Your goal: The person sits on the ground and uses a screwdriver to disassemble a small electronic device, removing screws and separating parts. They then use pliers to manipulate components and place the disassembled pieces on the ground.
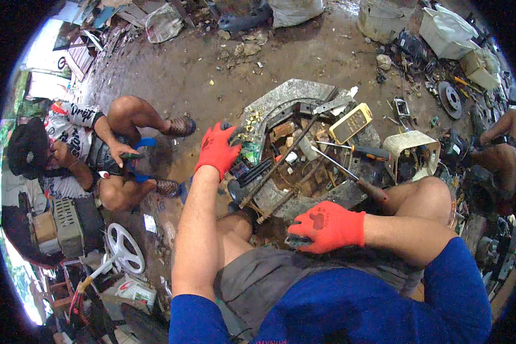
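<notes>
Both our hands wear red knit gloves with a rubbery coating. Our left hand [218, 150], at ten o'clock from the heap of scrap, has its forearm stretched straight out and its fingers curled over the edge of a dark electronic part [247, 166] with a green circuit board; it grips that rim. Our right hand [325, 226], at six o'clock of the heap, lies knuckles up with the wrist bent inward, closed on a small dark tool [297, 241] whose tip pokes out at the thumb side. Between the hands lies a flat grey stone slab [289, 94], rough and chipped, piled with rusty metal bits. A yellow meter [350, 123], boxy and smooth, sits at one o'clock. Two screwdrivers [361, 151] with long steel shafts lie at three o'clock. Another person [80, 149] squats at nine o'clock.
</notes>
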### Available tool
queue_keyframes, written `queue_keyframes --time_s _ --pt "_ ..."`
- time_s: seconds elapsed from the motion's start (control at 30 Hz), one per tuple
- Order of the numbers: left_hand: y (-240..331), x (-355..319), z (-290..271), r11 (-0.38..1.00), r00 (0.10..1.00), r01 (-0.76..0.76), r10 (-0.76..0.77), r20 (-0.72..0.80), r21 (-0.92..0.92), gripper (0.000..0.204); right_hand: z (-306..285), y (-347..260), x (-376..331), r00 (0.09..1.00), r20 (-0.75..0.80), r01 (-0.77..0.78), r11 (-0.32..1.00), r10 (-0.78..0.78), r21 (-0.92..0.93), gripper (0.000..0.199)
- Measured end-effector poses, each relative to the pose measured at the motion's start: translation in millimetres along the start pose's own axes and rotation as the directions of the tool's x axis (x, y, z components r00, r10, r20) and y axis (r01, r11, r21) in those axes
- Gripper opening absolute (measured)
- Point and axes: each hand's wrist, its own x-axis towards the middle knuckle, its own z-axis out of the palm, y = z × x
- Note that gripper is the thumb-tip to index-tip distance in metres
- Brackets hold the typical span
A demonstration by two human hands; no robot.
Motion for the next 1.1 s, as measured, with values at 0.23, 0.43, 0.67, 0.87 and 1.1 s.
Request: queue_keyframes --time_s 0.23,0.43,0.67,0.87,1.1 --pt "-9 0 9 0.988 0.988 0.139 -0.134 0.078 -0.067 0.051 4 5 -1 0.998 0.042 0.058 0.998 -0.056 -0.032 0.033" --pt "13 14 -8 0.949 0.966 0.248 -0.227 0.122 -0.195 0.050 5 10 -6 0.999 0.005 0.043 0.999 -0.043 -0.015 0.029" --pt "-4 12 12 0.954 0.986 0.063 -0.105 -0.131 -0.292 0.033 6 2 -13 0.996 0.070 0.055 0.998 -0.055 0.007 0.028" --pt "-6 -10 -2 0.922 0.940 0.217 -0.285 -0.186 -0.320 0.031 16 -3 -32 0.999 0.035 0.023 0.994 -0.019 -0.109 0.031" --pt "42 -60 -26 0.936 0.917 -0.030 -0.114 -0.381 -0.351 0.029 18 -9 -45 0.996 -0.074 0.039 0.990 -0.049 -0.134 0.026"
